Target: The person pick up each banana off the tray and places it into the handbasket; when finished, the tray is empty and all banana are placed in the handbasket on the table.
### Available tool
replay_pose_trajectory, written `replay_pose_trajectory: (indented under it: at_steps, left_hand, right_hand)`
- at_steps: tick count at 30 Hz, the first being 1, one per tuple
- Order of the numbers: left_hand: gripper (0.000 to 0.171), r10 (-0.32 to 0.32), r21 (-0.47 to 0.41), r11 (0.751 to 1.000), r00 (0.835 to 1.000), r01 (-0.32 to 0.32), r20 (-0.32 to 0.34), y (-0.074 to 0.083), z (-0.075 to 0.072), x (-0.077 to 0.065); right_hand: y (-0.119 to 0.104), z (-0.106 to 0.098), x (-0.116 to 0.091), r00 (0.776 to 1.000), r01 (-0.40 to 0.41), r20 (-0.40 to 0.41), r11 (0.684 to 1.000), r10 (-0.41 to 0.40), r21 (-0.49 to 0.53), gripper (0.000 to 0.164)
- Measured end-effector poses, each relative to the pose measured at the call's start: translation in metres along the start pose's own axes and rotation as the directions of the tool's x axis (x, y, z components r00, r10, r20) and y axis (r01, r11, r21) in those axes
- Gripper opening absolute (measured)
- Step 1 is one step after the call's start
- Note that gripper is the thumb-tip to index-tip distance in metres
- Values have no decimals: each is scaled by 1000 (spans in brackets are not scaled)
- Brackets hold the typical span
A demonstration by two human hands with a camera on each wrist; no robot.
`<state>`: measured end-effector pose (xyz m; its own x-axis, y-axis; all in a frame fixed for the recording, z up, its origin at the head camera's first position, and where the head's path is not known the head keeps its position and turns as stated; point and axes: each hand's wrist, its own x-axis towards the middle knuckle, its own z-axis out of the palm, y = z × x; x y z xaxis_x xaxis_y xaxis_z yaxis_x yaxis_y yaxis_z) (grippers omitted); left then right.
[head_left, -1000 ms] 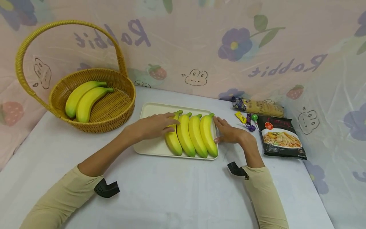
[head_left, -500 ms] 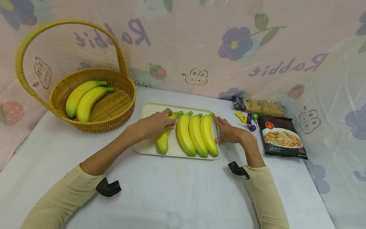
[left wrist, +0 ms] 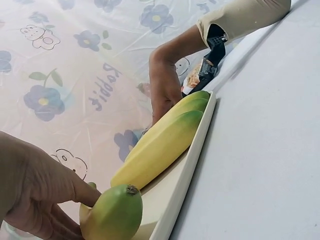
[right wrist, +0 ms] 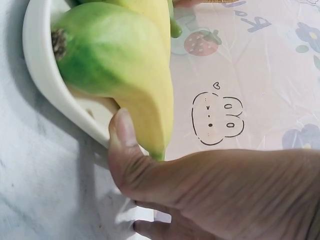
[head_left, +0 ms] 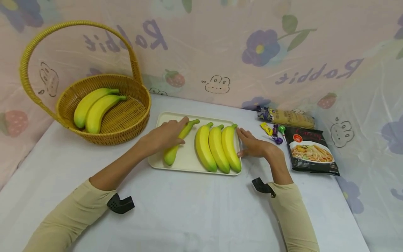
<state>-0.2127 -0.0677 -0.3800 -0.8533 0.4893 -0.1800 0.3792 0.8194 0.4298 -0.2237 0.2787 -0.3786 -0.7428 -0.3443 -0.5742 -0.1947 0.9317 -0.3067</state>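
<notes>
On the cream tray (head_left: 189,164) lie several yellow bananas with greenish tips. My left hand (head_left: 167,136) grips the leftmost banana (head_left: 171,154), which slants apart from the others; in the left wrist view its green tip (left wrist: 117,212) faces the camera beside the thumb. Three bananas (head_left: 218,148) lie side by side at the tray's right end. Against the right edge of the tray rests my right hand (head_left: 253,145), fingers extended. The right wrist view shows its thumb (right wrist: 125,135) at the rim, close to the nearest banana (right wrist: 145,95).
A wicker basket (head_left: 132,133) with a tall handle stands at the back left, holding two bananas (head_left: 99,112). At right lie a black noodle packet (head_left: 311,150), a tan packet (head_left: 289,117), small wrapped candies (head_left: 266,128) and a green lollipop (head_left: 281,128). A printed curtain (head_left: 201,45) hangs behind.
My left hand has taken hold of the leftmost banana of the row and drawn it left, opening a gap and tilting it. The right hand has stayed at the tray's edge.
</notes>
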Motion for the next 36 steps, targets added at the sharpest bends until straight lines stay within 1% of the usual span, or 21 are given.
replay_pose_trajectory:
  at_steps: [2, 7, 12, 15, 18, 25, 31, 36]
  left_hand:
    - [74, -5, 11, 1000, 1000, 5, 4, -1, 0, 0]
    - [79, 18, 14, 1000, 1000, -18, -7, -1, 0, 1]
    - [84, 40, -3, 999, 998, -40, -50, 1, -4, -1]
    - [84, 60, -6, 998, 996, -61, -73, 3, -8, -3]
    - [81, 68, 4, 998, 994, -68, -82, 5, -11, -5]
    - [77, 101, 8, 995, 989, -101, -107, 8, -19, -8]
    - [78, 98, 6, 995, 990, -98, -99, 8, -25, -13]
    - [78, 81, 1, 997, 991, -82, -107, 9, -31, -16]
  right_hand:
    - [0, 1, 1, 1000, 7, 2, 1000, -7, 3, 102]
    - [1, 1, 1, 1000, 19, 3, 1000, -19, 3, 102]
    - [1, 1, 0, 1000, 10, 2, 1000, -10, 1, 102]
    - [1, 1, 0, 1000, -1, 0, 1000, 1, 5, 102]
    - [1, 1, -1, 1000, -3, 2, 1000, 3, 9, 102]
    - [1, -1, 0, 1000, 25, -13, 1000, -24, 8, 101]
    - [2, 0, 1, 1000, 23, 3, 1000, -23, 15, 102]
    - [3, 0, 2, 999, 50, 3, 999, -50, 7, 102]
